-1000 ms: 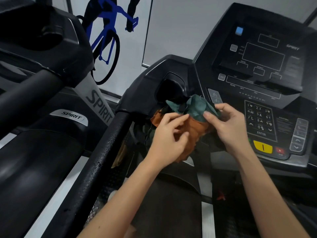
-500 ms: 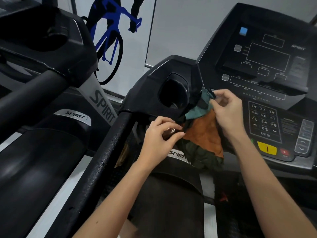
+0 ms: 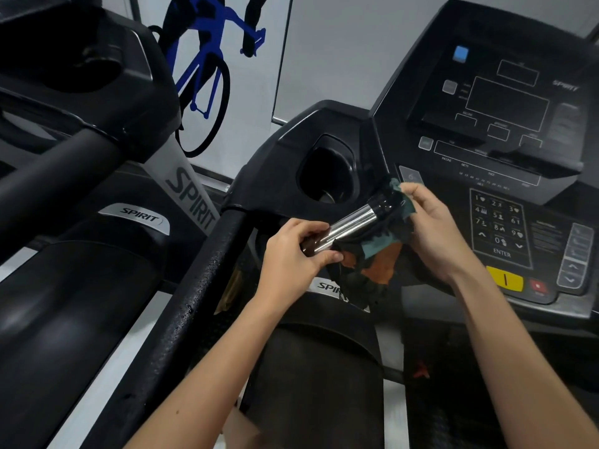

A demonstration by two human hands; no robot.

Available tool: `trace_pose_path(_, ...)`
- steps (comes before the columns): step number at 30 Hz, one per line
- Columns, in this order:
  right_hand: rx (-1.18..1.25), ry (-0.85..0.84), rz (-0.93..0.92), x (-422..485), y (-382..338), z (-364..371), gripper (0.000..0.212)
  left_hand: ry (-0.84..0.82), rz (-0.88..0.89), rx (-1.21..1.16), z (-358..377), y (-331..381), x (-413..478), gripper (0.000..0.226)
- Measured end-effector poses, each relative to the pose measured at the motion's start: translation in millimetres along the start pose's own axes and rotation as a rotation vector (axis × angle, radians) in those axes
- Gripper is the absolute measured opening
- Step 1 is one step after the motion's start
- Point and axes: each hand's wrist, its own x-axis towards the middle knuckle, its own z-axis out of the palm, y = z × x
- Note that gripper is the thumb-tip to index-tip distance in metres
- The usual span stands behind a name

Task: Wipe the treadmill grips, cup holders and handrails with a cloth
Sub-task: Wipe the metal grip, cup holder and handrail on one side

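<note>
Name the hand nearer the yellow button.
Right. The right hand, pinching the cloth, is up-left of the yellow button; the left hand grips the chrome grip farther left.

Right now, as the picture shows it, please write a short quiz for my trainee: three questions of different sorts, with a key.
1. True or false: the cloth lies inside the cup holder.
2. What does the left hand grip? A) the metal grip B) the foam handrail C) the yellow button
3. Short answer: which hand holds the top edge of the cloth?

Key: 1 false; 2 A; 3 the right hand.
</note>
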Motion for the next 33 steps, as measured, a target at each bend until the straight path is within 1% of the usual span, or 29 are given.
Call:
trace_pose_path(3, -0.089, -0.016, -0.080, -11.7, 7.3, -2.7, 0.033, -0.009, 0.001, 0.000, -0.6, -0.7, -0.1, 0.045)
trace_pose_path(5, -0.086, -0.070, -0.121, -21.4, 12.3, -5.3, 0.041, -0.024, 0.007, 0.000, -2.5, -1.3, -0.2, 0.045)
trace_pose_path(7, -0.090, -0.056, -0.172, -24.5, 17.3, -9.9, 0.048, -0.041, 0.021, 0.009, -4.8, -2.5, 0.2, 0.046)
trace_pose_path(8, -0.113, -0.019, -0.202, -22.6, 18.2, -12.9, 0.047, -0.051, 0.030, 0.019, -5.8, -3.2, 0.9, 0.047)
trace_pose_path(10, -0.185, 0.034, -0.257, -16.1, 16.7, -19.5, 0.034, -0.072, 0.038, 0.027, -7.6, -4.2, 1.7, 0.047)
trace_pose_path(12, -0.215, 0.008, -0.290, -7.7, 10.0, -24.3, 0.023, -0.078, 0.037, 0.017, -7.9, -5.0, 2.1, 0.047)
trace_pose_path(14, -0.260, -0.043, -0.327, 2.5, -2.9, -22.7, 0.018, -0.078, 0.031, 0.011, -7.8, -5.8, 2.4, 0.046)
trace_pose_path(16, -0.327, -0.102, -0.309, 14.3, -15.2, -14.2, 0.014, -0.077, 0.035, 0.017, -7.6, -6.1, 2.8, 0.046)
trace_pose_path(17, -0.322, -0.122, -0.273, 19.8, -21.4, -9.1, 0.018, -0.077, 0.040, 0.022, -7.7, -6.1, 2.9, 0.046)
trace_pose_path(19, -0.178, -0.119, -0.169, 26.4, -25.7, -1.8, 0.026, -0.085, 0.038, 0.017, -8.3, -5.8, 2.9, 0.046)
trace_pose_path(20, -0.112, -0.064, -0.145, 28.0, -25.4, 0.4, 0.024, -0.090, 0.036, 0.013, -9.0, -5.4, 2.8, 0.045)
trace_pose_path(22, -0.088, 0.110, -0.130, 27.5, -19.0, 3.0, 0.014, -0.099, 0.036, 0.010, -10.3, -5.1, 2.1, 0.045)
trace_pose_path(23, -0.068, 0.157, -0.110, 25.8, -13.7, 3.9, 0.014, -0.104, 0.036, 0.012, -10.8, -5.3, 1.8, 0.045)
trace_pose_path(25, -0.026, 0.142, -0.022, 16.5, -6.7, 6.3, 0.028, -0.114, 0.035, 0.014, -11.9, -5.7, 1.4, 0.047)
trace_pose_path(26, 0.015, 0.114, 0.027, 9.7, -4.9, 6.0, 0.030, -0.121, 0.031, 0.011, -12.2, -5.4, 1.2, 0.047)
trace_pose_path(28, 0.105, 0.041, 0.067, -3.7, -1.7, 1.0, 0.024, -0.131, 0.025, 0.003, -13.0, -5.4, 1.3, 0.048)
trace_pose_path(30, 0.141, 0.015, 0.060, -13.8, -0.3, -4.8, 0.024, -0.141, 0.019, -0.001, -13.1, -5.5, 1.9, 0.048)
trace_pose_path(33, -0.010, 0.097, -0.093, -15.3, 3.5, -11.9, 0.027, -0.145, 0.021, -0.004, -13.2, -5.8, 2.9, 0.048)
